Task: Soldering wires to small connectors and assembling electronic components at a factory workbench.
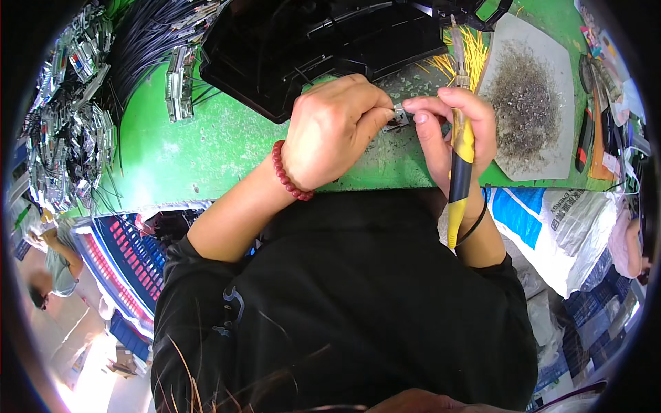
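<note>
Left hand [341, 113]: grip pinched closed on small part [397, 110], inboard of table's [172, 158] near edge. Right hand [463, 124]: grip curled round soldering iron [463, 155] — if hot, wrist tilt could scorch yellow wires [475, 55].

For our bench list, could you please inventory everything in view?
Table: one, green, centre
Casing: one, black, far centre
Wires: many, black, far left
Strands: many, yellow, beside casing
Plastic parts: many, clear, left
Sheet: one, grey with dark crumbs, right
Soldering iron: one, yellow-black, right hand
Small part: one, silvery, centre
Tools: several, mixed, far right
Sacks: count unclear, mostly white, lower right
Crates: several, mostly blue, lower left
People: two, pale clothing, edges
Bracelet: one, red, left wrist
Shirt: one, black, below
Left hand, right hand: two, bare, centre
</note>
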`<state>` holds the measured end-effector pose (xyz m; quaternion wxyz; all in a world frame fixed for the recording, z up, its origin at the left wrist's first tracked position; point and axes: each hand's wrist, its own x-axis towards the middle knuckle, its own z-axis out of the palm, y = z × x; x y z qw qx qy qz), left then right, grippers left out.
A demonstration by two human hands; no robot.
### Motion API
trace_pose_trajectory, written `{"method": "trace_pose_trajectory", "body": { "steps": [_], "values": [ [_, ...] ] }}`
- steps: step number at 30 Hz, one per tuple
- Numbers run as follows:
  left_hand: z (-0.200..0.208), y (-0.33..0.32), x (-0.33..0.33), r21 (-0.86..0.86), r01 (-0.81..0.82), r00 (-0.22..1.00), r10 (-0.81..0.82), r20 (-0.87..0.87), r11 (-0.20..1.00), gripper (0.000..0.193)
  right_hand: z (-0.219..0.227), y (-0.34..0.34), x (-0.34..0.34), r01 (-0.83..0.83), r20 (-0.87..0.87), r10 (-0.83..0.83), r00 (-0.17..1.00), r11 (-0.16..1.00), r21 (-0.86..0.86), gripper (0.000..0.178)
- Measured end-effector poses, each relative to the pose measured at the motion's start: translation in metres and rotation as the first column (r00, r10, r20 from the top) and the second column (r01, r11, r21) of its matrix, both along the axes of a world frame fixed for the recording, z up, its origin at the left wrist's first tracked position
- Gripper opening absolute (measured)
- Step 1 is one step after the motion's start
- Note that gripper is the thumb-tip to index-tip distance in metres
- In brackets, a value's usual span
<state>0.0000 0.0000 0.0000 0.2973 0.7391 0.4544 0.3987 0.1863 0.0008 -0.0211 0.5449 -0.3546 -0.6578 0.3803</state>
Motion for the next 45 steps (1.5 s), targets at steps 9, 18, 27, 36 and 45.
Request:
{"method": "trace_pose_trajectory", "body": {
  "steps": [9, 18, 27, 36, 45],
  "values": [
    [0.002, -0.001, -0.002, -0.048, 0.011, 1.000, -0.010, 0.020, 0.999, 0.006, 0.000, 0.003, -0.004, 0.047, 0.109, -0.063, 0.992, 0.989, 0.142, 0.032],
    [0.002, -0.003, 0.002, -0.085, 0.002, 1.000, -0.001, 0.017, 0.996, 0.004, 0.002, 0.005, -0.007, 0.024, 0.082, -0.032, 0.996, 0.994, 0.106, 0.034],
    [0.007, -0.005, 0.008, -0.095, -0.066, 0.995, 0.073, 0.071, 0.993, 0.005, 0.001, -0.006, -0.004, 0.102, -0.011, -0.101, 0.995, 0.991, 0.081, 0.028],
    [0.007, -0.005, 0.007, -0.113, -0.060, 0.995, 0.068, 0.075, 0.992, 0.005, 0.002, -0.004, -0.002, 0.129, 0.028, -0.135, 0.990, 0.978, 0.165, 0.026],
    [0.006, -0.006, 0.009, -0.115, -0.067, 0.994, 0.076, 0.075, 0.991, 0.005, 0.001, -0.002, 0.002, 0.101, 0.128, -0.138, 0.982, 0.961, 0.259, 0.026]
  ]
}}
